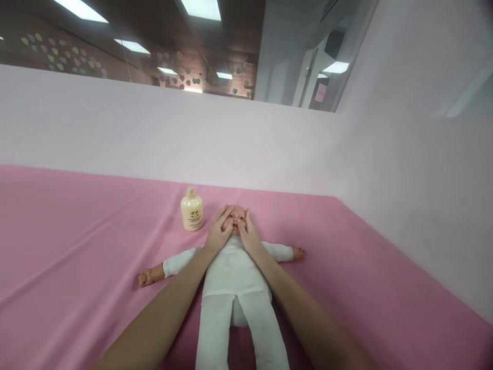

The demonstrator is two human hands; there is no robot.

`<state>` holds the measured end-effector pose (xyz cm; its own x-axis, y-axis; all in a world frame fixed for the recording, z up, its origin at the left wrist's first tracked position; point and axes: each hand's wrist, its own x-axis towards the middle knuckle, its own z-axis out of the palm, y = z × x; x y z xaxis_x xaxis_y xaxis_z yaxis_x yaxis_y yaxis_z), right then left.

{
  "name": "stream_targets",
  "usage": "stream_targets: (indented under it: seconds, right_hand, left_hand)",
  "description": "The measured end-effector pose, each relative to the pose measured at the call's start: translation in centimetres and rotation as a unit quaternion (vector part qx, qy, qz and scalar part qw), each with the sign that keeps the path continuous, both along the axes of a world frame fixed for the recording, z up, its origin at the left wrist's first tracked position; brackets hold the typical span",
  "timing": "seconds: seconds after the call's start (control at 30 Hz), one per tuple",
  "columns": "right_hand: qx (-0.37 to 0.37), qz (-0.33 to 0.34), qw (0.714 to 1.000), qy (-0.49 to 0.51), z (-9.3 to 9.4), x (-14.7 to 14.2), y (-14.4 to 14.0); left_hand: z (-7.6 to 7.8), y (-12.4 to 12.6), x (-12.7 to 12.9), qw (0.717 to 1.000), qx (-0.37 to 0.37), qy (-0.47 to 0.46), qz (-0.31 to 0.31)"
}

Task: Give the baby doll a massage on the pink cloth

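A baby doll (234,275) in a white long-sleeved suit lies on its back, arms spread to both sides and head away from me. My left hand (219,231) lies along the left side of the doll's face, fingers stretched out and thumb beside the nose. On the face's right side rests my right hand (248,231), fingers extended upward, its thumb near the doll's mouth. Both palms touch the cheeks without wrapping round the head. Between the hands, the doll's forehead, eyes and mouth show; the sides of its head are hidden.
A pale yellow bottle (191,211) stands upright left of the doll's head. Pink cloth (96,231) with some creases covers the surface. A white wall (162,133) rises behind it, with a window or mirror (231,46) above, and another wall (431,180) borders the right.
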<state>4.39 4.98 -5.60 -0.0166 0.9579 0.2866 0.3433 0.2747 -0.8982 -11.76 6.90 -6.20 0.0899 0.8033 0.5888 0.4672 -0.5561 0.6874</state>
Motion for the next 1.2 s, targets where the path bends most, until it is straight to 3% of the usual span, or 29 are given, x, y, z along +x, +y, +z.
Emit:
stream_targets:
  seconds: [0.07,0.13,0.2,0.33,0.47,0.57,0.73,0.9,1.0,1.2]
  right_hand:
    - [-0.083,-0.027,0.996,0.013,-0.1,0.2,-0.1]
    - [-0.106,-0.033,0.994,0.020,-0.2,0.5,-0.2]
    - [-0.064,-0.020,0.998,0.018,-0.1,0.7,-0.2]
    - [0.094,0.050,0.993,-0.046,0.1,0.8,-0.3]
    - [0.098,0.059,0.992,-0.050,0.6,0.7,-0.4]
    - [0.042,0.038,0.998,-0.020,0.7,0.6,-0.4]
    - [-0.038,-0.002,0.999,0.007,0.8,0.3,-0.7]
    - [0.034,0.027,0.999,-0.023,1.5,0.1,-1.1]
    - [0.072,0.053,0.995,-0.032,1.8,0.3,-1.1]
    - [0.034,0.059,0.998,0.004,1.4,0.6,-0.5]
  left_hand:
    - [-0.1,0.0,-0.1,1.000,-0.009,-0.005,-0.002]
    - [-0.2,-0.1,-0.1,1.000,-0.008,-0.010,-0.003]
    - [-0.2,-0.1,-0.1,1.000,0.007,-0.012,-0.005]
    - [0.3,-0.3,-0.2,0.998,0.053,0.001,-0.043]
    - [0.8,-0.4,-0.2,0.996,0.059,-0.001,-0.064]
    - [0.7,-0.2,-0.2,0.998,0.009,-0.039,-0.054]
    - [-0.2,0.5,-0.2,0.980,-0.140,-0.142,0.010]
    - [-0.5,0.7,-0.1,0.968,-0.167,-0.186,-0.008]
    - [-0.2,0.5,-0.1,0.969,-0.154,-0.190,-0.022]
    - [1.0,-0.3,-0.2,0.994,-0.031,-0.083,-0.061]
